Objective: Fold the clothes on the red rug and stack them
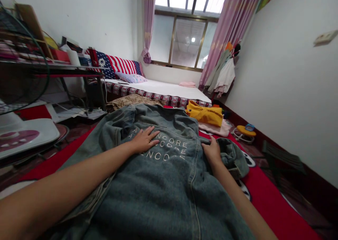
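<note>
A blue-grey denim jacket [158,183] lies spread in front of me, back side up, with rows of pale lettering across it. My left hand [144,140] rests flat on the lettering, fingers apart, and covers some of the letters. At the jacket's right side seam is my right hand [212,151], its thumb raised and its other fingers curled down at the denim, partly hidden. The right sleeve [235,157] is bunched beyond that hand. Toward the left, the other sleeve [92,145] stretches out along the jacket's side.
Under the jacket is a red cloth [274,204] with black and white shapes. Folded yellow clothing [204,113] lies at the back right, near a small yellow stool [245,130]. A bed [163,86] stands by the window. On the left are a cluttered desk [60,71] and a white plastic seat [29,134].
</note>
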`<move>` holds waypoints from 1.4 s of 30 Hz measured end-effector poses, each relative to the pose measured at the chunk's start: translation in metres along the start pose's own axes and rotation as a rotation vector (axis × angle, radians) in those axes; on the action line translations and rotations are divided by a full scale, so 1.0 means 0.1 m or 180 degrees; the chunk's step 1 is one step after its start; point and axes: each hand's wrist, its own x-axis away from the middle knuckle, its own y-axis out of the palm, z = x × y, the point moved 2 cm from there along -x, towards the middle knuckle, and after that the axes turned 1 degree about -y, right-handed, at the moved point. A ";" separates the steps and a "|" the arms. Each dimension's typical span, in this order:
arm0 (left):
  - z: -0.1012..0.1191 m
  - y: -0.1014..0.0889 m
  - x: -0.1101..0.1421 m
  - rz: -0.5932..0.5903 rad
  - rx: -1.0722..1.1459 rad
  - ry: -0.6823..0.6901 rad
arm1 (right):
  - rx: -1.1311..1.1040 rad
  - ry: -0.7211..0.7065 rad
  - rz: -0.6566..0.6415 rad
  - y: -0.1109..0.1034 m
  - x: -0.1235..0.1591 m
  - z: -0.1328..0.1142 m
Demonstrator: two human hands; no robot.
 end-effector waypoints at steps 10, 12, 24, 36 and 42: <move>-0.06 0.16 0.02 0.0165 0.0164 -0.0214 | 0.0991 -0.0496 -0.0762 -0.13 -0.27 -0.30; -0.06 0.15 0.03 0.0202 0.0208 -0.0261 | 0.1043 -0.0501 -0.0457 -0.36 -0.38 -0.26; -0.05 0.17 0.03 0.0180 0.0214 -0.0286 | 0.1511 -0.0143 0.0216 -0.47 -0.46 -0.22; -0.05 0.13 0.03 0.0127 0.0197 -0.0293 | 0.1409 -0.1271 -0.1540 0.37 0.03 -0.53; -0.05 0.13 0.03 0.0143 0.0227 -0.0291 | 0.1460 -0.1205 -0.1524 0.30 0.09 -0.56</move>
